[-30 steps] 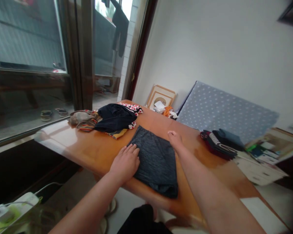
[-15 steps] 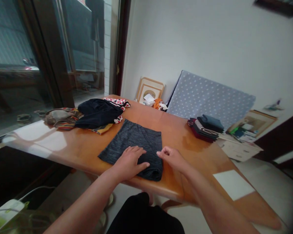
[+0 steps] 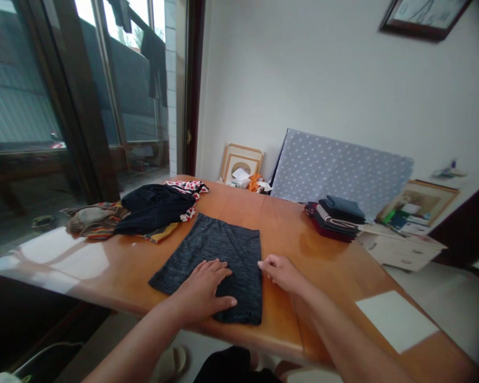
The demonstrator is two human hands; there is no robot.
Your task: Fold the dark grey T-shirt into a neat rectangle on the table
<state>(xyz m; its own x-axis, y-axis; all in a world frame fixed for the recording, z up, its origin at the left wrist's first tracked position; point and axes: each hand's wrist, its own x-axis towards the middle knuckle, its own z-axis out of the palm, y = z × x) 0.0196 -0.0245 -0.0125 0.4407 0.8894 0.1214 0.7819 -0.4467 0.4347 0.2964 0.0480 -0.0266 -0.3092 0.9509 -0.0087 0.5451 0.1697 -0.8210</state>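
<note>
Wall (image 3: 323,80), big and white, is far past the left hand (image 3: 207,284) and the right hand (image 3: 281,271). Under the hands is a shiny orange-brown wooden table (image 3: 287,223). A tall glass door (image 3: 69,101) is off to the left of the left hand. Past the right hand, a blue-gray cover with pale dots (image 3: 339,170) stands by the wall. White drawers (image 3: 405,258) are far to its right.

The dark gray cloth (image 3: 223,242) lies flat under the left hand. A messy heap of clothes (image 3: 151,210) is past that hand, to the left. A neat folded stack (image 3: 337,218) is past the right hand, to the right. A white sheet (image 3: 397,320) is nearer, also to the right.

The left hand is flat, thumb out wide. The right hand is curled small at the cloth's right edge; I can't tell if it pinches it.
</note>
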